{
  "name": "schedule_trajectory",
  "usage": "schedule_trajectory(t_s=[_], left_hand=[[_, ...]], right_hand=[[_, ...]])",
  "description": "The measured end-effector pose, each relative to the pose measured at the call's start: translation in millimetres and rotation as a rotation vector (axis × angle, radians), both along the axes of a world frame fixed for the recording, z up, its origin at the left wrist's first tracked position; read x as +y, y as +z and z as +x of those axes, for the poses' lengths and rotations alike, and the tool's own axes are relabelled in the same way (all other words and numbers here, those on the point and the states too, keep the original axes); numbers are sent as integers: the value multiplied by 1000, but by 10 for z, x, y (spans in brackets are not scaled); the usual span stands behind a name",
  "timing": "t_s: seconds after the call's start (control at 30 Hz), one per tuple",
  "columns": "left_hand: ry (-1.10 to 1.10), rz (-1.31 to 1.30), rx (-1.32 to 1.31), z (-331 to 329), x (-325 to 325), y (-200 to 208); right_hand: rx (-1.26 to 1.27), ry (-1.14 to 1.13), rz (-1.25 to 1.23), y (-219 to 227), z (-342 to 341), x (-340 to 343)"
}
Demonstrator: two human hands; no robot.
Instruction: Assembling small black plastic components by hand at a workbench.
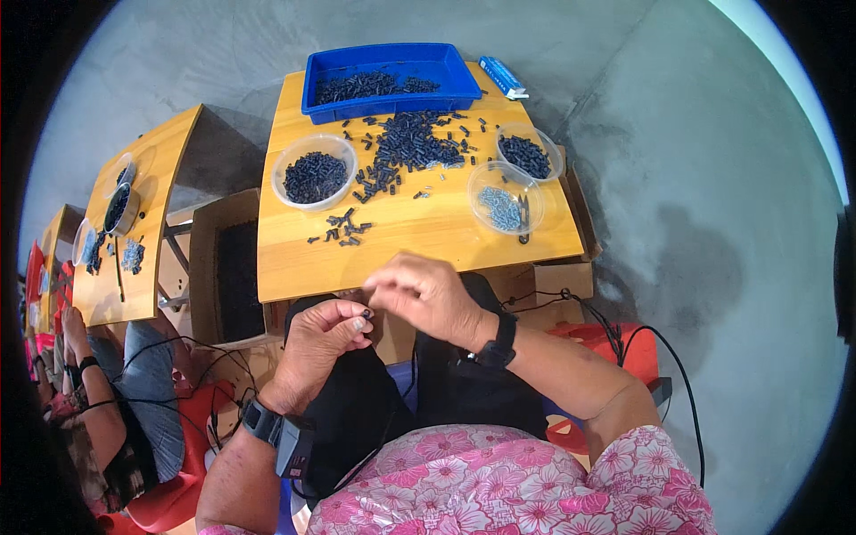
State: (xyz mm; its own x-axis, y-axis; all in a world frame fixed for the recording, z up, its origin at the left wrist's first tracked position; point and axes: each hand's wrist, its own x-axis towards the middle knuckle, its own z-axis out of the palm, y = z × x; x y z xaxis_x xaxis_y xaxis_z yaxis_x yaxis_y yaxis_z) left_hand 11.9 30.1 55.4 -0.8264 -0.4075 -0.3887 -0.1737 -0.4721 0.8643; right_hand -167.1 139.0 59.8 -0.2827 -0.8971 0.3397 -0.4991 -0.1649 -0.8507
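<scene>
Just off the table's near edge, above my lap, my left hand (316, 348) pinches a small black cylindrical piece (366, 314) between thumb and fingertips. My right hand (432, 299) is bent over close to it, fingers curled and drawn together; whatever they hold, if anything, is hidden. Loose black pieces (343, 229) of similar look lie on the yellow table (419, 254) beyond my hands. On the right, a clear tub (477, 207) contains small silvery metal parts (501, 209), with dark-handled pliers (524, 218) resting in it.
A blue tray (392, 105) of black pieces stands at the far edge, beside a blue-and-white box (504, 78). Black pieces fill clear tubs (278, 178) at left and right. Cardboard boxes (203, 267) stand below. Cables (664, 334) hang at right. Another person (147, 392) sits leftward.
</scene>
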Motion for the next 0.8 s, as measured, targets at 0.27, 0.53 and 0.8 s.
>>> schedule_trajectory(t_s=[0.27,0.53,0.8], left_hand=[[-30,31,-19,6,8,-29],[-44,44,-30,-5,59,93],[-32,59,12,4,71,131]], right_hand=[[443,-552,229,-640,-836,-362],[554,-670,377,-778,-1058,-645],[651,-639,392,-836,-1117,-664]])
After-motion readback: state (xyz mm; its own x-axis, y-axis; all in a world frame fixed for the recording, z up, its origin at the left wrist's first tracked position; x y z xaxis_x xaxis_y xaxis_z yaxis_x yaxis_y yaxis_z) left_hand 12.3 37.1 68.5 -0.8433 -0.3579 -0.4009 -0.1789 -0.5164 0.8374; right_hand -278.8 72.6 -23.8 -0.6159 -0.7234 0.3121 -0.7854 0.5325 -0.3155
